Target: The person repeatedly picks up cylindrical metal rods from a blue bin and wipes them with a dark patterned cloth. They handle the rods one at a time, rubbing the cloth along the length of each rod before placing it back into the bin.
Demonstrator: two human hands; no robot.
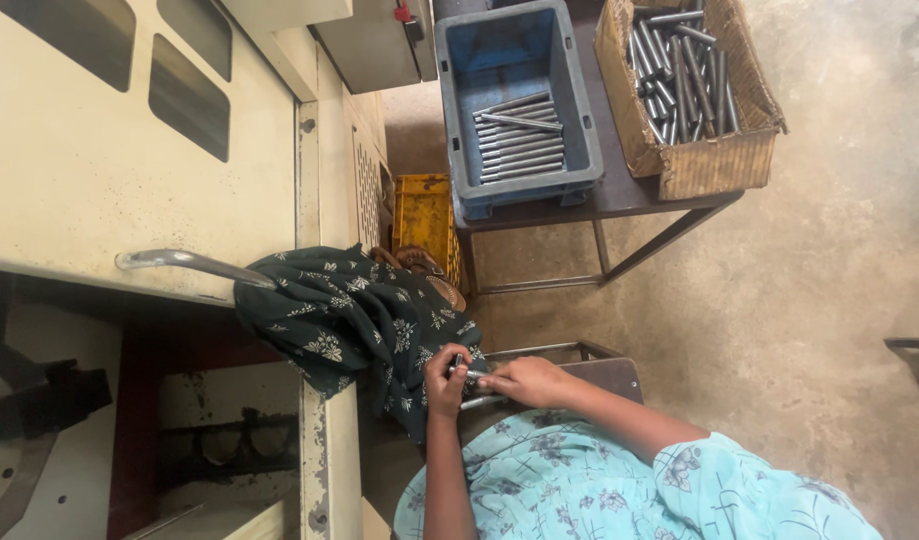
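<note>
Both hands meet low by the cloth (350,320), left hand (445,380) and right hand (525,380) pinching one rod (470,374) between curled fingers — best keep it level, grip firm.

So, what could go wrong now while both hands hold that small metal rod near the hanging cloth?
1. The metal rod is pinched only by fingertips of the left hand and right hand; it may slip and fall to the floor.
2. The dark patterned cloth hangs from the machine handle right beside the hands and might snag.
</note>
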